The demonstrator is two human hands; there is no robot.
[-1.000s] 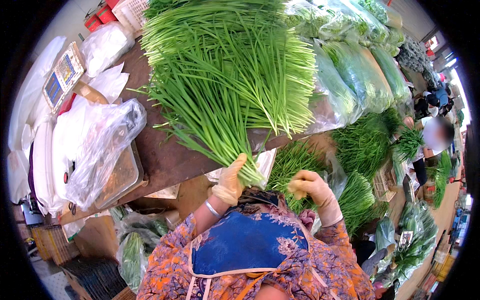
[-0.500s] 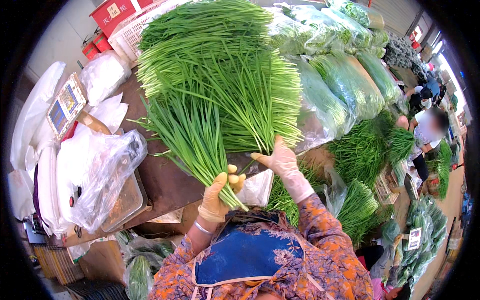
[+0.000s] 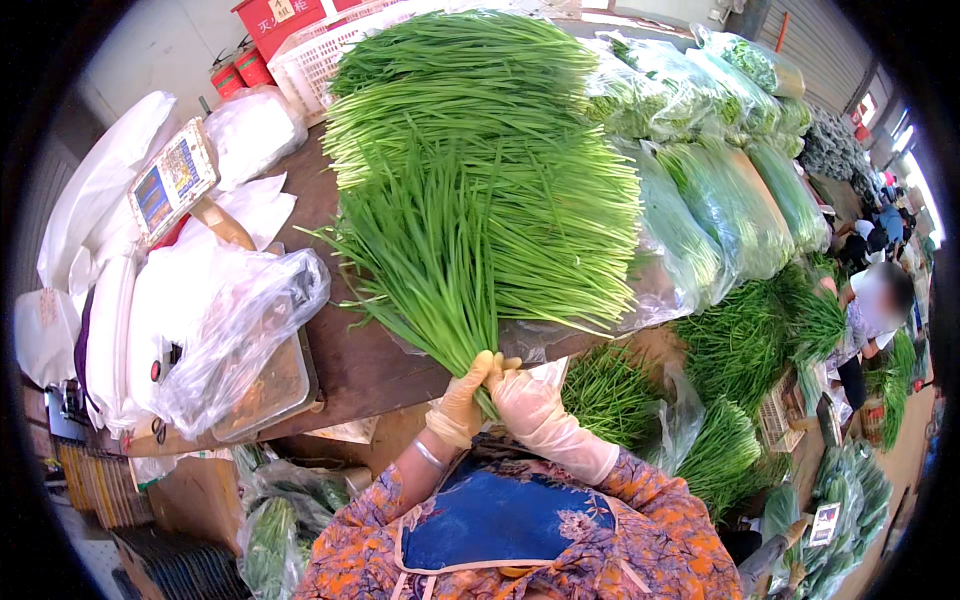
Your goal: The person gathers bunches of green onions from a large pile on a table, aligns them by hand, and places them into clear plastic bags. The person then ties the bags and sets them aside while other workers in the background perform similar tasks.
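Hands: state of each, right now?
Left hand: closed, holding a bunch of green stalks near its lower end.
Right hand: curled beside it; can't tell whether it grips any stalks.

Greens heap [image 3: 540, 170] mid-table [image 3: 345, 375]. Bunch [image 3: 430, 260] over its near-left part, lower end in left hand [image 3: 460, 405]; right hand [image 3: 535, 405] against that hand's right. Bagged greens [image 3: 725, 210] right of heap. Basket [image 3: 340, 65] behind, left. Display panel [image 3: 175, 182] left; nearer, plastic bag [image 3: 240, 330] over tray [image 3: 280, 405]. Loose greens [image 3: 740, 345] right, below table; co-worker [image 3: 858, 325] beyond.

Stems [image 3: 458, 335] partly hidden in left grip [image 3: 458, 408]
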